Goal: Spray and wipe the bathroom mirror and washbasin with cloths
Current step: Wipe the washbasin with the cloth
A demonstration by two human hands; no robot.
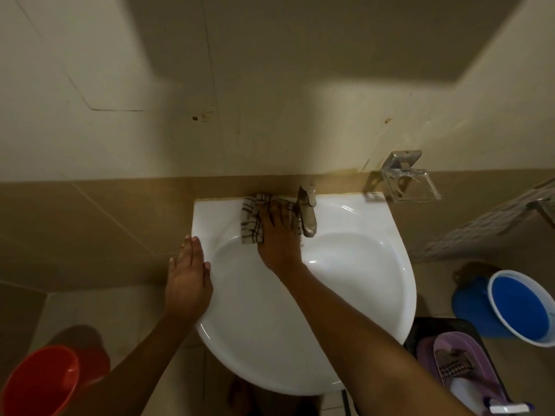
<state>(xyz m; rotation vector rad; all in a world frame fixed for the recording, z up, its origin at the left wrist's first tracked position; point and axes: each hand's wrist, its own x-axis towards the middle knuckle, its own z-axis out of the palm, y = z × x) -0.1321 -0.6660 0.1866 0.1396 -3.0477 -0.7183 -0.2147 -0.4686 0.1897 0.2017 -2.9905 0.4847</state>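
Note:
A white washbasin [354,265] is fixed to a tan tiled wall, with a metal tap [307,210] at its back rim. My right hand [277,235] presses flat on a checked grey-brown cloth [250,217] lying on the back ledge, just left of the tap. My left hand [187,277] rests flat with fingers together on the basin's left rim and holds nothing. The mirror is out of view.
A clear wall-mounted holder [410,183] hangs right of the tap. On the floor stand a red bucket [39,382] at lower left and a blue bucket [522,307] at right. A purple tray [462,367] holding another checked cloth and a white bottle sits at lower right.

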